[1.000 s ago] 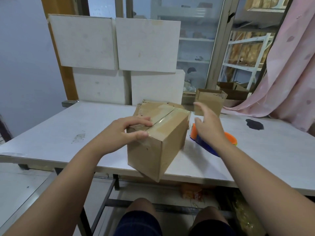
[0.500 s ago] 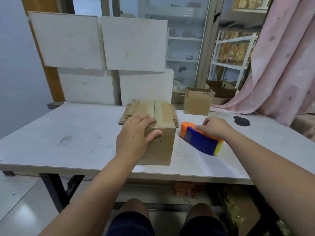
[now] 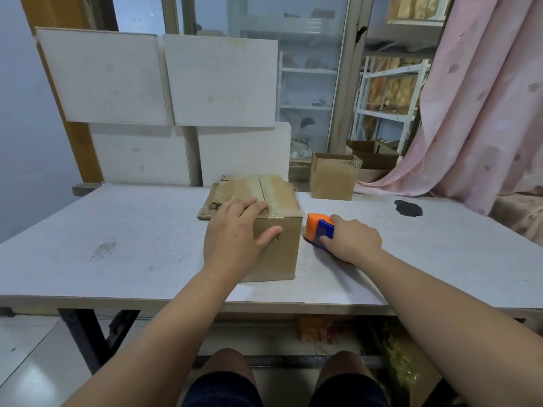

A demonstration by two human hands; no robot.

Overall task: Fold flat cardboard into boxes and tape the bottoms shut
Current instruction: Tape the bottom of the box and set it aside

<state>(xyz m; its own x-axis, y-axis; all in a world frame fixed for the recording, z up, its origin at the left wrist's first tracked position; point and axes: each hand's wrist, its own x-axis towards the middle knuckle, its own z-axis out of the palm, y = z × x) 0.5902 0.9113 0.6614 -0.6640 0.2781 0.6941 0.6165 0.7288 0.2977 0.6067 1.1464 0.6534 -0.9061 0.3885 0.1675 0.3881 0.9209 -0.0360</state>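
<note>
Standing squared, the brown box (image 3: pixel 279 259) shows clear tape (image 3: pixel 276 190) along its seam.

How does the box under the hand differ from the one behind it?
The near box has its top face closed and taped; the far box stands open on top. The left hand rests on the near box; nothing touches the far box. Both are plain brown cardboard.

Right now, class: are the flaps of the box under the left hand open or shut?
Shut. The box shows its upper flaps lying flat, taped along the seam.
</note>
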